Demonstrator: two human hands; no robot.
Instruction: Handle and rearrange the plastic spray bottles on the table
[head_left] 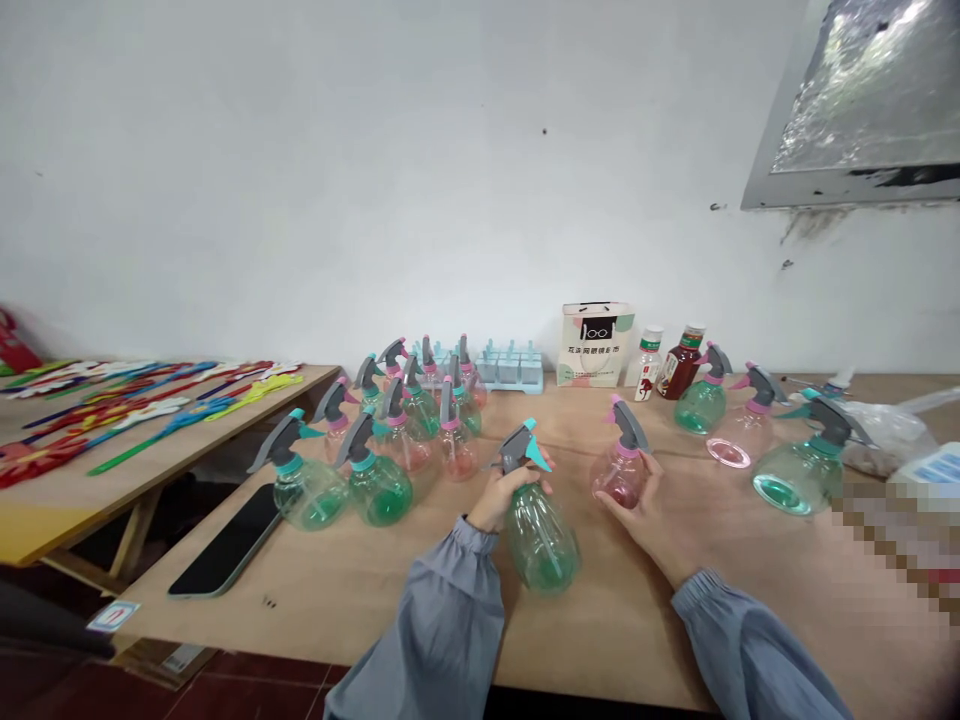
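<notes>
My left hand [501, 497] is closed round the neck of a green spray bottle [541, 545], just below its grey and teal trigger head. The bottle leans, its base toward the lower right. With thumb and fingers, my right hand [637, 500] grips the body of a pink spray bottle [619, 475], which has a grey head with pink parts. Left of my hands stand several more spray bottles [381, 490], green and pink, in a loose group. On the right are a pink spray bottle [742, 430] and two green spray bottles [802, 470].
A black phone [226, 545] lies at the table's left edge. Along the wall stand blue ice-pop moulds [510, 368], a paper bag [595, 345], a white bottle [648, 365] and a dark red bottle [681, 362]. Colourful flat strips cover another table [161, 455] at left.
</notes>
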